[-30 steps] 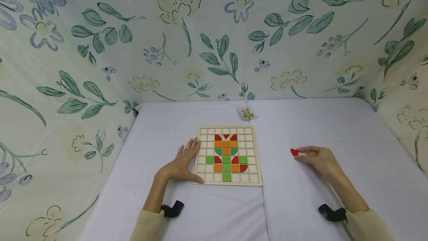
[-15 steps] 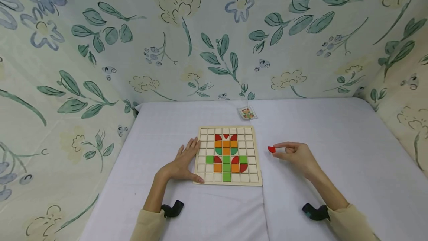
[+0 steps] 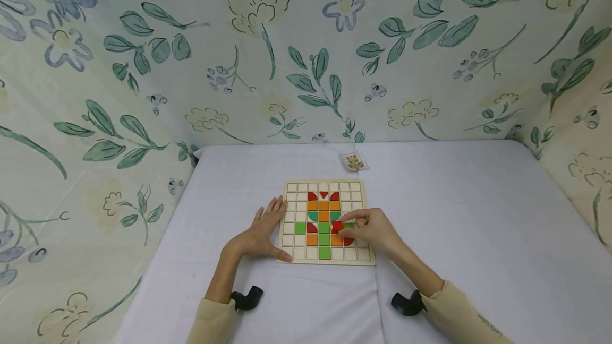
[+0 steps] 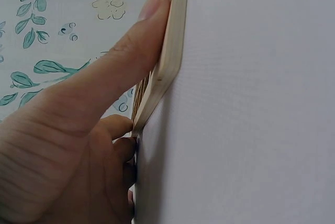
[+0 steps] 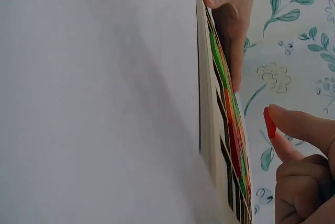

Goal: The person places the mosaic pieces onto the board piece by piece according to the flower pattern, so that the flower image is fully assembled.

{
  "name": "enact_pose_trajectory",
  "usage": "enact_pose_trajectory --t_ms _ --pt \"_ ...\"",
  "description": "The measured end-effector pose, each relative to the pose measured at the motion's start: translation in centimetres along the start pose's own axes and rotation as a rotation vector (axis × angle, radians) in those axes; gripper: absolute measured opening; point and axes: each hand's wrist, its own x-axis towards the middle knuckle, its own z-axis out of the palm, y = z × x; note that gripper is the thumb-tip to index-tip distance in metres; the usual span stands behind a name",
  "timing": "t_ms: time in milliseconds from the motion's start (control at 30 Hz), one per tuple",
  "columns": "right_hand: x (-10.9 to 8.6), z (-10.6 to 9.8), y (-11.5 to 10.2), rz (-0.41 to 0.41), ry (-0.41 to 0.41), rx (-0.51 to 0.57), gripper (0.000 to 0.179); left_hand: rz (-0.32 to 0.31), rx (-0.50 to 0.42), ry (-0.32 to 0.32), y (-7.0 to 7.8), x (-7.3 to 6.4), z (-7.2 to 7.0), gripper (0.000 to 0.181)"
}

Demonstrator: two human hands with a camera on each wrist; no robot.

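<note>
A square wooden grid board [image 3: 301, 253] lies on the table with red, orange and green pieces set in a flower-like pattern. My left hand [image 3: 260, 236] rests at its left side, fingers spread; in the left wrist view the thumb [image 4: 123, 56] lies on the board's rim [image 4: 175, 35]. My right hand [image 3: 375, 231] is over the right part of the board, pinching a small red piece [image 3: 337, 225] between thumb and index finger. In the right wrist view that red piece [image 5: 269, 122] appears raised off the board. Its exact shape is partly hidden by the fingertips.
Behind the board lies a small card [image 3: 354, 162] with a printed flower pattern. White cloth [image 3: 454, 190] covers the table. Floral fabric [image 3: 268, 41] hangs behind and to the sides. A black wrist device [image 3: 246, 298] sits near each sleeve.
My right hand has moved left from beside the board to over it, carrying the red piece. My left hand stays in the same place.
</note>
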Motion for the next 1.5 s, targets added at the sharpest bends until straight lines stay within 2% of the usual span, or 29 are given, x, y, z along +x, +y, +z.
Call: enact_pose_trajectory --t_ms 167,300,567,1033,1500 --pt "0.5 3.0 -1.1 -0.048 -0.050 0.002 0.028 0.002 -0.002 -0.002 -0.1 0.1 0.0 0.141" --pt "0.8 5.0 -1.8 -0.088 -0.052 -0.042 0.025 0.009 0.002 0.001 -0.2 0.1 0.0 0.142" --pt "1.1 7.6 -2.0 -0.118 -0.043 -0.143 0.022 0.008 -0.021 -0.020 -0.1 0.0 -0.1 0.141" --pt "1.0 7.7 -2.4 -0.135 -0.047 -0.097 0.021 0.022 -0.033 -0.014 0.1 -0.2 -0.2 0.139" --pt "1.4 8.0 -2.3 -0.155 -0.011 -0.138 0.022 0.011 -0.023 -0.017 0.1 0.0 -0.1 0.139"
